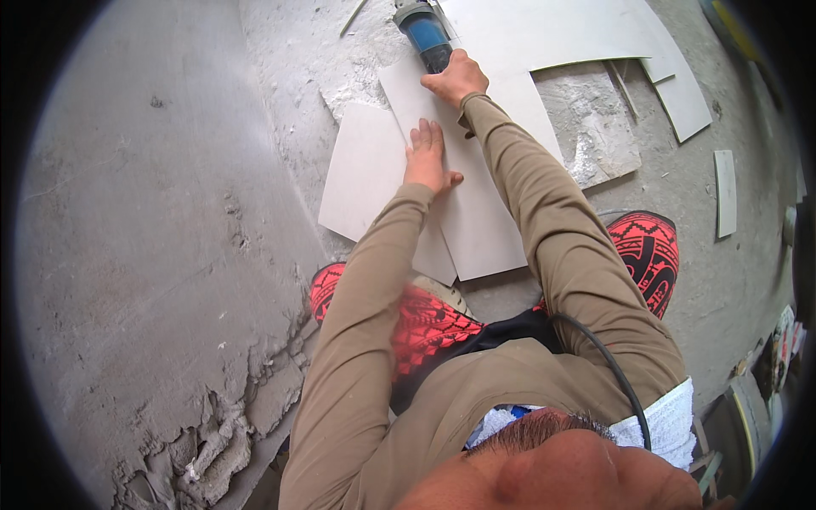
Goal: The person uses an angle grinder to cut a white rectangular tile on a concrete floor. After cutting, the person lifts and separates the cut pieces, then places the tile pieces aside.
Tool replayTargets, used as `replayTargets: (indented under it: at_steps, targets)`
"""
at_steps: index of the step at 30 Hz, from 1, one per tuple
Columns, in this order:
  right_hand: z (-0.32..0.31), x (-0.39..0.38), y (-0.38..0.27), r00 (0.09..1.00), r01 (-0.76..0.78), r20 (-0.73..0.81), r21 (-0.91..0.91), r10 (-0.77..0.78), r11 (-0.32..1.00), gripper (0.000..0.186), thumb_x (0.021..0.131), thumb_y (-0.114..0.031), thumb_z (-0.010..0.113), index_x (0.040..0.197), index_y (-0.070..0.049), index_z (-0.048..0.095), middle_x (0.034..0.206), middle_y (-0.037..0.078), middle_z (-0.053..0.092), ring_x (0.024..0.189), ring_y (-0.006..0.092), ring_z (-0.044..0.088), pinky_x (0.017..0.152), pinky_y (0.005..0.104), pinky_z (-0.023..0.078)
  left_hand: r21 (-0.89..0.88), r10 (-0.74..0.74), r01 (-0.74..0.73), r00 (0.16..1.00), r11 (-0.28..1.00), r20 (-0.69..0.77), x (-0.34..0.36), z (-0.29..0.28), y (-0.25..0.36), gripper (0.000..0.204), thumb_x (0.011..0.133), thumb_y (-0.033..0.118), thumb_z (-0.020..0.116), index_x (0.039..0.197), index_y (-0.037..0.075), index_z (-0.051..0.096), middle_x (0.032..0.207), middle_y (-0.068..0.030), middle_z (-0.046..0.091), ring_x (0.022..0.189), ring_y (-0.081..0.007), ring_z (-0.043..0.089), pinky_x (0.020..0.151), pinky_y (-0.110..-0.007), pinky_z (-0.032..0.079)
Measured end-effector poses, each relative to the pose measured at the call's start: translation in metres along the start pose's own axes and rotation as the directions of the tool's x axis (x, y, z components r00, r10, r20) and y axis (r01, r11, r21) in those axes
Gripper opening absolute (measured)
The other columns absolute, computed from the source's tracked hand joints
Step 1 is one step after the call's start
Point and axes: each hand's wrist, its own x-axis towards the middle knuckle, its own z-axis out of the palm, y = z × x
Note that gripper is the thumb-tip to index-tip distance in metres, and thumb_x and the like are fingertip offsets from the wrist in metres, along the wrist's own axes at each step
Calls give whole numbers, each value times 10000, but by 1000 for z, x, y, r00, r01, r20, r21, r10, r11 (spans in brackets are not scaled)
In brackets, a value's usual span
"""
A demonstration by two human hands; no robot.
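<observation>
My right hand [459, 81] is closed around the dark rear end of a blue angle grinder [425, 32]. The grinder's head is at the top edge of the view, and its disc does not show clearly. Under my hands lies a long pale tile [480, 225], and a second cut tile piece [361, 174] lies against its left side. My left hand [429, 160] presses flat near the seam between the two, fingers stretched forward and thumb out to the right. What the grinder's far end touches cannot be made out.
More pale tile [569, 30] spreads at the top, with a narrow offcut [725, 194] on the floor at right. A dusty white slab [586, 127] lies between. To the left rises a grey plastered wall [153, 187], with crumbled mortar [221, 450] along its lower part.
</observation>
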Motion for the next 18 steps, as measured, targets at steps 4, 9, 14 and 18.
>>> replayTargets:
  at_steps: [4,9,14,18]
  targets:
    - [0,0,-1,1000,-4,6,9,4,1000,660,650,-379,763,1167,-16,571,1095,160,693,1037,301,679,917,393,530,1,-4,4,1000,1000,1,0,0,-1,1175,733,309,846,1584,44,80,1649,-238,22,1517,-439,73,1208,-546,193]
    - [1,0,-1,1000,-3,-14,15,3,1000,649,650,-378,764,1163,-27,577,1085,156,696,1029,303,682,911,394,534,-4,-4,4,1000,1000,-2,-1,-1,-1,1178,732,303,849,1584,44,79,1649,-238,20,1517,-441,70,1206,-548,196]
    - [2,0,-2,1000,-10,-17,21,11,1000,634,650,-373,765,1153,-32,585,1069,156,702,1008,307,689,901,391,539,1,-1,1,1000,1000,-3,0,-1,-2,1189,727,303,855,1584,42,74,1648,-239,18,1516,-443,69,1206,-550,195]
    - [1,0,-3,1000,-10,-16,24,10,1000,621,651,-372,762,1141,-31,591,1067,159,703,1007,303,691,899,388,540,-6,-4,4,1000,1000,3,0,-1,-2,1189,729,291,850,1584,38,64,1649,-238,18,1517,-442,65,1208,-549,190]
